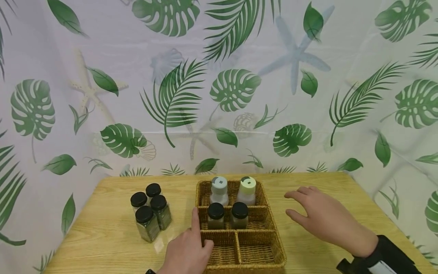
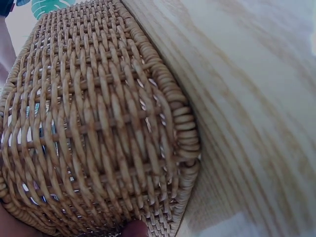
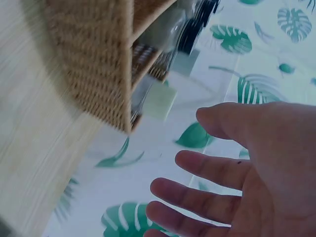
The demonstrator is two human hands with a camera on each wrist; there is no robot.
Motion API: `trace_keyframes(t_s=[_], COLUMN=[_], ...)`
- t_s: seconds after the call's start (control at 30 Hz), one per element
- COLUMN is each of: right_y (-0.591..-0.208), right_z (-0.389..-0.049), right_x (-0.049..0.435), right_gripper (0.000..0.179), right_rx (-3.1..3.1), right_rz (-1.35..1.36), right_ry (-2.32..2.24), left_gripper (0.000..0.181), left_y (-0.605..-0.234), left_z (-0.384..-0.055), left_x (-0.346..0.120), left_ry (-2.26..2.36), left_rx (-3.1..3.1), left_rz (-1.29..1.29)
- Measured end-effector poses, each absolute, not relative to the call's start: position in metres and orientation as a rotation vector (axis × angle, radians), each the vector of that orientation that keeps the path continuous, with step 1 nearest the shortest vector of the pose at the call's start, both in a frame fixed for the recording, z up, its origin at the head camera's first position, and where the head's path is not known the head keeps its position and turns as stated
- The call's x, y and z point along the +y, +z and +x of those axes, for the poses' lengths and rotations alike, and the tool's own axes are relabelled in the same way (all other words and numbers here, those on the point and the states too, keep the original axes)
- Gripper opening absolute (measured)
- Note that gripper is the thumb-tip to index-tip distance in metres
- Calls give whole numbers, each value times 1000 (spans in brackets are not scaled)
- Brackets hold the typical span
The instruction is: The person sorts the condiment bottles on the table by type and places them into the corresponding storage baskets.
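Observation:
A brown wicker basket with several compartments stands on the table. My left hand holds its left wall, with the index finger along the outside and the thumb over the rim. The woven side fills much of the left wrist view. In the back compartment stand a white-capped bottle and a yellow-capped bottle. Two black-lidded jars, a left one and a right one, stand in the middle row. My right hand hovers right of the basket, fingers apart and holding nothing.
Several black-lidded glass jars stand grouped on the wooden table, left of the basket. Behind the table hangs a white cloth printed with green leaves and starfish.

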State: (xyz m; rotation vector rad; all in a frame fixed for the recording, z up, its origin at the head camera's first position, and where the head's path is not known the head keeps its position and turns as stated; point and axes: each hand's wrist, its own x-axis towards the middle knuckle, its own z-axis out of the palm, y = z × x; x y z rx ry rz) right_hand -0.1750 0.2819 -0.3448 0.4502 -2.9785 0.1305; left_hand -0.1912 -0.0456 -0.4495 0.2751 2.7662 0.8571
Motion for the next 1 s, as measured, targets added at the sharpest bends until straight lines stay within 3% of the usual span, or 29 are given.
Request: trace_keyframes(t_s=[1.0], right_y=[-375], right_z=[-162], right_x=[377], right_gripper=[48], right_rx=[-3093], right_rz=[167], right_ry=[4], left_gripper=[90], left_y=[-449], left_z=[-190], left_x=[-45], left_ry=[862], left_rx=[2764], left_rz=[254])
